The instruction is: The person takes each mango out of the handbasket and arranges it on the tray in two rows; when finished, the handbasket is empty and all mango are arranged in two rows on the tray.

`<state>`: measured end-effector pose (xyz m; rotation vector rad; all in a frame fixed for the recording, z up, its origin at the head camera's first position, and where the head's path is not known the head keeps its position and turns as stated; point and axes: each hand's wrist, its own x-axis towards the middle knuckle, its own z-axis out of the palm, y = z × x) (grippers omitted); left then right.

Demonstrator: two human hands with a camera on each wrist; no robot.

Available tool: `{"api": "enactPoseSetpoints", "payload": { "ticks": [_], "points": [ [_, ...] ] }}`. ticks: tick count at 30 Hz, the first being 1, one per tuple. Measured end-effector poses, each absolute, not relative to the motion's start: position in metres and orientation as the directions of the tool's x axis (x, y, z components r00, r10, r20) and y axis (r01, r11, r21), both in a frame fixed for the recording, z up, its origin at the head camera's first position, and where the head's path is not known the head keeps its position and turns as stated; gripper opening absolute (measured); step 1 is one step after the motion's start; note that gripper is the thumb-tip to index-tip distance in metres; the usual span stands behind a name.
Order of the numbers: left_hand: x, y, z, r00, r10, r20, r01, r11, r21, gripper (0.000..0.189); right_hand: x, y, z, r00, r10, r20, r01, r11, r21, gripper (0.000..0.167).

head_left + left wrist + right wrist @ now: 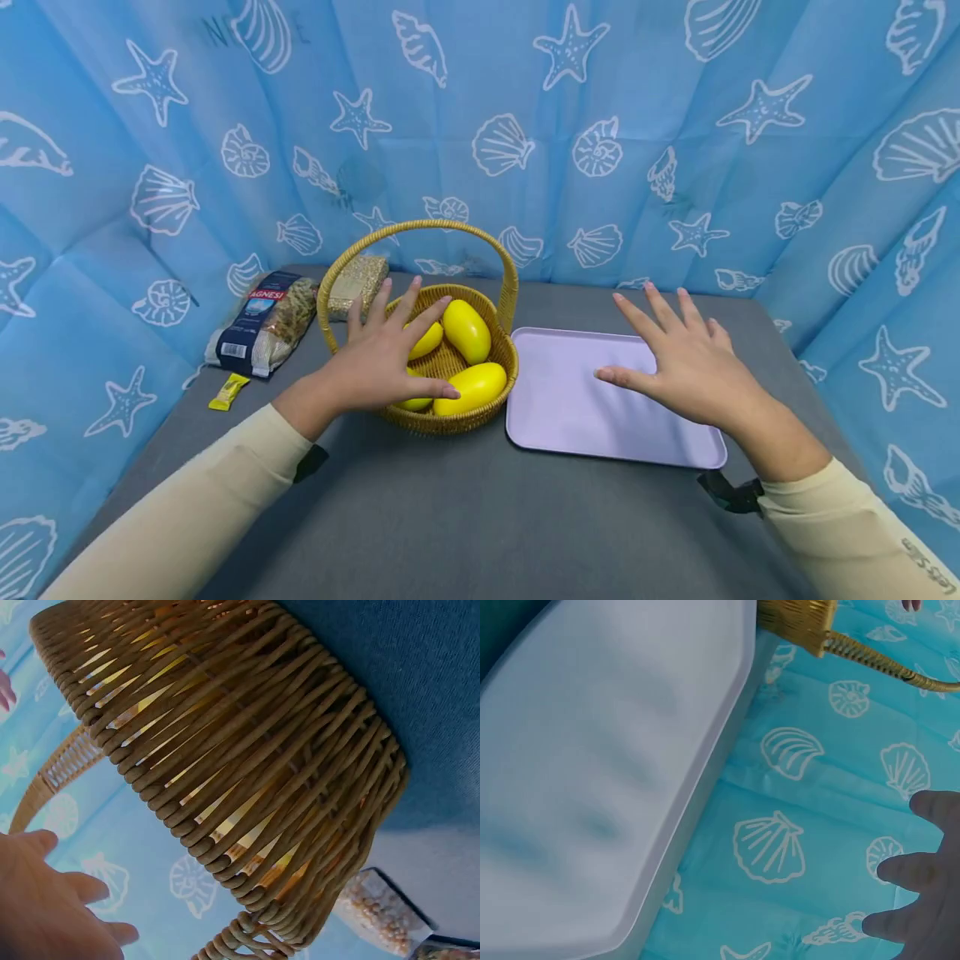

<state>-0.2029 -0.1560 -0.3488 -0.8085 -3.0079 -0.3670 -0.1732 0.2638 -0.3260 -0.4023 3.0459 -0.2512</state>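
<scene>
- Head view: left hand point(375, 358), fingers spread apart, is near the basket point(450, 423) of yellow fruits point(480, 385); right hand point(686, 371), also spread, is over the lilac tray point(570, 392).
- Left wrist: fingers apart, basket alongside.
- Right wrist: fingers apart, tray at left.

left grip point(52, 907) spread near wicker basket point(255, 750) | yellow showing through weave | shell-print curtain point(135, 832) behind

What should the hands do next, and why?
I think the left hand should lower toward the front yellow fruit and take hold of it. That hand is open, holds nothing and is the nearer one to the basket where the fruit lies. The right hand is nearer the tray.
</scene>
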Motion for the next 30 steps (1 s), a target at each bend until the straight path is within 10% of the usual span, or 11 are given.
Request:
{"api": "enactPoseSetpoints", "payload": {
  "ticks": [16, 23, 30],
  "points": [
    [-0.169, -0.178, -0.348, -0.675, 0.534, 0.509, 0.733, 0.406, 0.546, 0.115, -0.169, 0.255, -0.323, -0.909, -0.378, 0.175, -0.414, 0.774, -0.479, 0.1],
    [-0.16, -0.183, -0.352, -0.512, 0.196, 0.836, 0.846, -0.053, 0.531, 0.096, -0.165, 0.246, -0.325, -0.837, -0.483, 0.255, -0.522, 0.57, -0.634, 0.098],
    [-0.165, -0.207, -0.359, -0.619, -0.11, 0.778, 0.767, -0.3, 0.568, 0.092, -0.166, 0.227, -0.332, -0.787, -0.542, 0.295, -0.557, 0.417, -0.718, 0.099]
  ]
}}
